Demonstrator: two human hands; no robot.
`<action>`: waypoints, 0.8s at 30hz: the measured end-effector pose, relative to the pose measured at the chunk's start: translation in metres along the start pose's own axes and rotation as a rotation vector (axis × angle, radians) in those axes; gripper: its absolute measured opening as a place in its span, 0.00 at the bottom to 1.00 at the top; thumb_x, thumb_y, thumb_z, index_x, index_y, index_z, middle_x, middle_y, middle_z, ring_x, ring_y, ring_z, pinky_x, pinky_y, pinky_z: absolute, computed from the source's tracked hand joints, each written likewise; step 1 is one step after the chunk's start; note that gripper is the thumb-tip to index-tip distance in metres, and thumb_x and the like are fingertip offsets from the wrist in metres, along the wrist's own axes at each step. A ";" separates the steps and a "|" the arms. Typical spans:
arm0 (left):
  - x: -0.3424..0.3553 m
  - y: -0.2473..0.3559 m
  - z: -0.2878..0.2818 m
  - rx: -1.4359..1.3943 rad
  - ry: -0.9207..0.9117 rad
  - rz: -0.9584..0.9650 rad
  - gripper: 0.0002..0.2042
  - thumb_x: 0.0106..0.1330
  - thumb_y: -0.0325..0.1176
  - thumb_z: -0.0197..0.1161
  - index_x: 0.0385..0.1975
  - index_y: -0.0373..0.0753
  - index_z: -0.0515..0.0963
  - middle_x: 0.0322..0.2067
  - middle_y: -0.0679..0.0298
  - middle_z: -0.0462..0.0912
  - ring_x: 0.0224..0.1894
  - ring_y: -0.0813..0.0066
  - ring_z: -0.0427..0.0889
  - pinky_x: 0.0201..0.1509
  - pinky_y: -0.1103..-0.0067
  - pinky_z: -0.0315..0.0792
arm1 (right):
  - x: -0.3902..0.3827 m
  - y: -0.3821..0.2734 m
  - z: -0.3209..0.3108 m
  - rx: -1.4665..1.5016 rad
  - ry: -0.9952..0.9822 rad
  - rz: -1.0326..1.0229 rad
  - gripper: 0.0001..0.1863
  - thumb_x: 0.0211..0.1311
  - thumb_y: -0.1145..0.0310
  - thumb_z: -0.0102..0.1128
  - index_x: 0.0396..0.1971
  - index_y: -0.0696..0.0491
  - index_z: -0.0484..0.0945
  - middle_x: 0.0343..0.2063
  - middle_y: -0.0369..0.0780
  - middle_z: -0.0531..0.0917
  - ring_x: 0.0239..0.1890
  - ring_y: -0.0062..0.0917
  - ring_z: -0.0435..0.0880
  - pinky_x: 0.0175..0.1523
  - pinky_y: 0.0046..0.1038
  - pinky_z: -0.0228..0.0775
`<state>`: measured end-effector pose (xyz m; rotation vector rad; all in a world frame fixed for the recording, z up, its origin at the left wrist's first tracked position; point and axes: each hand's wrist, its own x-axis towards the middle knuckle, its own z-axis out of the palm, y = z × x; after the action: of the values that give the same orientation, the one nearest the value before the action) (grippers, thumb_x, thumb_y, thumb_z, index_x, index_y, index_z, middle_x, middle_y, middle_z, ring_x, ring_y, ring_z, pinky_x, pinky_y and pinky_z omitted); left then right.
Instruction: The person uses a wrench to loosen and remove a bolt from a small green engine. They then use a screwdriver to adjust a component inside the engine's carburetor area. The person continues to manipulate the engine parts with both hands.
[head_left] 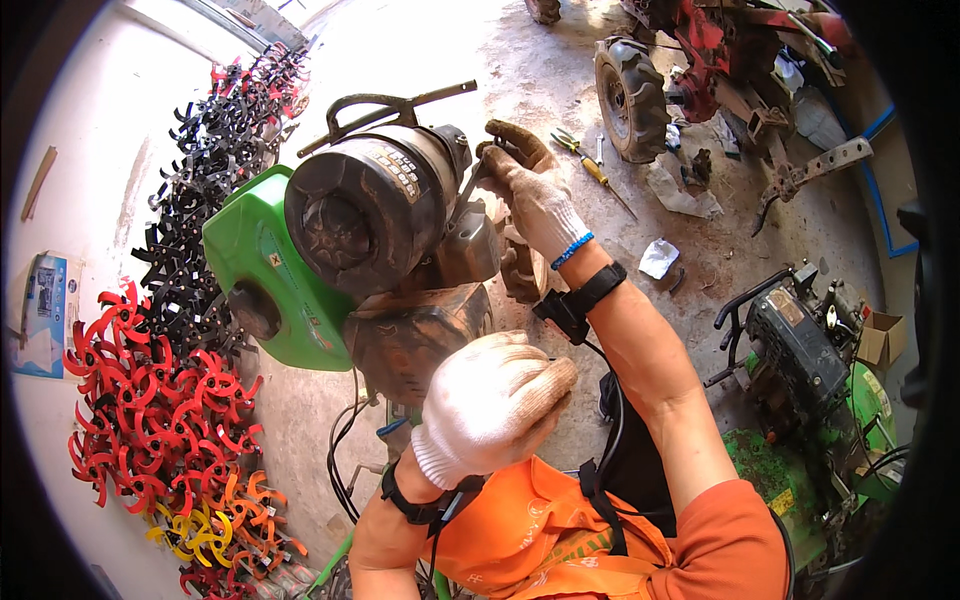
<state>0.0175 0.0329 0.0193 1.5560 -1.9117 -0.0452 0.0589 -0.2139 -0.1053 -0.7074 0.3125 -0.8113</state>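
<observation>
A small engine with a dirty black round housing and a green plastic tank stands in front of me. My right hand, in a soiled white glove, is closed around a small dark part at the housing's right side, too small to name surely. My left hand, also gloved, is curled closed below the engine's grimy lower box, near my orange apron. What its fingers hold, if anything, is hidden.
Piles of red, black, orange and yellow tiller blades lie at the left. A red machine with a treaded wheel, yellow-handled tools and white scraps lie at the upper right. A green machine and a cardboard box are at the right.
</observation>
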 end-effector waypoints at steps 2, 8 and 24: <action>0.000 0.000 0.000 -0.004 0.000 -0.001 0.19 0.59 0.23 0.84 0.52 0.38 0.94 0.43 0.58 0.97 0.46 0.53 0.98 0.63 0.56 0.92 | 0.001 0.002 -0.003 0.010 -0.006 0.008 0.22 0.90 0.75 0.72 0.76 0.55 0.84 0.56 0.42 0.94 0.53 0.26 0.96 0.60 0.31 0.97; 0.000 0.000 -0.001 -0.015 0.011 -0.004 0.19 0.59 0.23 0.84 0.53 0.37 0.94 0.43 0.58 0.97 0.46 0.54 0.98 0.64 0.57 0.92 | 0.008 0.012 -0.016 0.096 0.070 0.080 0.20 0.91 0.72 0.72 0.75 0.51 0.85 0.56 0.38 0.94 0.52 0.23 0.95 0.55 0.28 0.95; 0.001 0.001 0.001 0.003 0.002 -0.017 0.20 0.58 0.23 0.83 0.53 0.38 0.94 0.44 0.58 0.98 0.48 0.52 0.99 0.64 0.57 0.91 | -0.033 0.025 -0.018 0.107 0.235 0.142 0.22 0.87 0.74 0.76 0.73 0.53 0.83 0.54 0.40 0.94 0.47 0.26 0.97 0.49 0.28 0.96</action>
<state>0.0158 0.0318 0.0191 1.5746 -1.8977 -0.0480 0.0417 -0.1853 -0.1352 -0.4845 0.5216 -0.7706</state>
